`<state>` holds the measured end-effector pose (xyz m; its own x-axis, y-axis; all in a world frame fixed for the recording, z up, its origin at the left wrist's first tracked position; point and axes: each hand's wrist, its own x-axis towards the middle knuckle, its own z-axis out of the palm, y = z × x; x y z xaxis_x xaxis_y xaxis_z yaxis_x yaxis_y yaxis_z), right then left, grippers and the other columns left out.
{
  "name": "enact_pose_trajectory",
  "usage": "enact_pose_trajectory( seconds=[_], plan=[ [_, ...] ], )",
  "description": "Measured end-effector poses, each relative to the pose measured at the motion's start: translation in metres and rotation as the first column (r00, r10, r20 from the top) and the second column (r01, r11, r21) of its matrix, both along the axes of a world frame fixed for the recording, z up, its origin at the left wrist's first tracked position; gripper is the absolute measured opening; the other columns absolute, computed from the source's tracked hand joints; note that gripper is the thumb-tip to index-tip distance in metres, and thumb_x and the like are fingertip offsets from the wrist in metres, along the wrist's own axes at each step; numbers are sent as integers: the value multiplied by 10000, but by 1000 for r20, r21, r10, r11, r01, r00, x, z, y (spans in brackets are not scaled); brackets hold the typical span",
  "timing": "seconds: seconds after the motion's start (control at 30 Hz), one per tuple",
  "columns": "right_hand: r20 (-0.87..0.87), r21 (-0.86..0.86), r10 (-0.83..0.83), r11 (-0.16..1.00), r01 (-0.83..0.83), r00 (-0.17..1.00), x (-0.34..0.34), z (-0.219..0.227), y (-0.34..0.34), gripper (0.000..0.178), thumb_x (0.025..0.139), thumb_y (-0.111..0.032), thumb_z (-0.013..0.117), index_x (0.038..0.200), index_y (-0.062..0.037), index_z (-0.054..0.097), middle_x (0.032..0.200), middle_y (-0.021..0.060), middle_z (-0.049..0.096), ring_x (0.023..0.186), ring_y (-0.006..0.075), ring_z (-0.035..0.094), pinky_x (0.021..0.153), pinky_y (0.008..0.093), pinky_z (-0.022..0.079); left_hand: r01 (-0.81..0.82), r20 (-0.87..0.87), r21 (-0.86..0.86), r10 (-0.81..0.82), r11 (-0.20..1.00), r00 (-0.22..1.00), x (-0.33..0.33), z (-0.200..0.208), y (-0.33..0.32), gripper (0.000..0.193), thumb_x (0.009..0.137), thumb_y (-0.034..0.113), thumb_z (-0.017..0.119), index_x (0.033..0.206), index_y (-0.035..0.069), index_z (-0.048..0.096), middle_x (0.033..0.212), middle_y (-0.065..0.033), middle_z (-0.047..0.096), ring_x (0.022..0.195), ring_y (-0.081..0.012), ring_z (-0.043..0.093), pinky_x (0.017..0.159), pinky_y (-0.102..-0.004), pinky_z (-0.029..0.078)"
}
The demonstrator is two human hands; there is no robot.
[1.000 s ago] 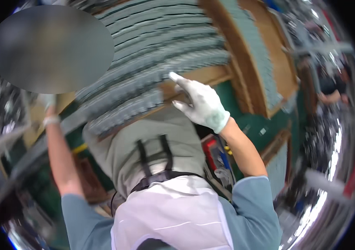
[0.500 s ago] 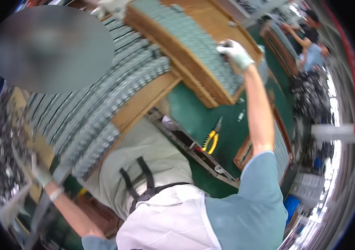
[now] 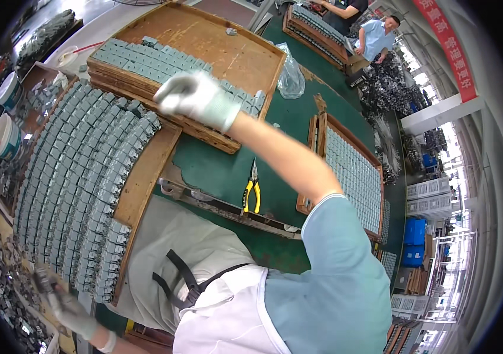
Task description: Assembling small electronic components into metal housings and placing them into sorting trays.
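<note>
My right hand [image 3: 199, 101], in a white glove and smeared by motion, passes over the front edge of a wooden tray [image 3: 251, 44] partly filled with rows of grey metal blocks [image 3: 154, 62]. Its fingers are curled, and anything inside them is hidden. Low on the left, my gloved left hand [image 3: 73, 312] pinches a small dark metal part [image 3: 43, 282] beside a heap of loose metal parts [image 3: 12, 310]. Between the hands, curved rows of grey metal pieces [image 3: 77, 177] fill most of another wooden tray [image 3: 145, 180].
Yellow-and-black pliers [image 3: 252, 192] lie on the green tabletop [image 3: 213, 171]. A clear plastic bag [image 3: 291, 74] sits right of the far tray. Further right stands a filled tray [image 3: 351, 171]. White buckets [image 3: 6, 135] are at left; a person in light blue [image 3: 376, 40] is at the back.
The view has turned. My right hand has moved from above the tray's blocks to its front edge, toward the curved rows. My left hand stays by the loose parts.
</note>
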<state>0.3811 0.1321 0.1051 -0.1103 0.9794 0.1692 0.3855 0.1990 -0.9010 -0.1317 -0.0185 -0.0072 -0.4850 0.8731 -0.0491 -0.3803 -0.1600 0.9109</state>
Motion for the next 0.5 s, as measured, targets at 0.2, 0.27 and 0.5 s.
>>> enact_pose_trajectory(
  seconds=[0.2, 0.27, 0.5],
  plan=[
    [-559, -144, 408, 810, -569, 722, -142, -58, -55, 358, 819, -80, 707, 1167, -3, 669, 1132, 118, 701, 1025, 177, 660, 958, 315, 514, 300, 160, 1, -296, 954, 942, 132, 6, -4, 513, 962, 146, 589, 1416, -27, 425, 1292, -126, 552, 1083, -165, 576, 869, -258, 512],
    [-664, -144, 389, 771, -620, 638, -161, -62, -65, 348, 813, -56, 704, 1155, 3, 678, 1119, 96, 708, 1007, 169, 668, 921, 296, 524, 268, 164, -54, -257, 962, 953, 148, 6, -5, 507, 966, 132, 588, 1417, -30, 422, 1280, -120, 555, 1073, -155, 578, 838, -244, 520],
    [-468, -18, 395, 890, -456, 790, -170, -75, -70, 191, 716, 2, 755, 906, 3, 729, 957, 75, 689, 835, 153, 681, 735, 262, 543, 231, 12, -114, -232, 966, 973, 163, -14, -10, 325, 1006, 57, 508, 1297, -85, 522, 1240, -122, 540, 1023, -153, 537, 844, -259, 487]
  ],
)
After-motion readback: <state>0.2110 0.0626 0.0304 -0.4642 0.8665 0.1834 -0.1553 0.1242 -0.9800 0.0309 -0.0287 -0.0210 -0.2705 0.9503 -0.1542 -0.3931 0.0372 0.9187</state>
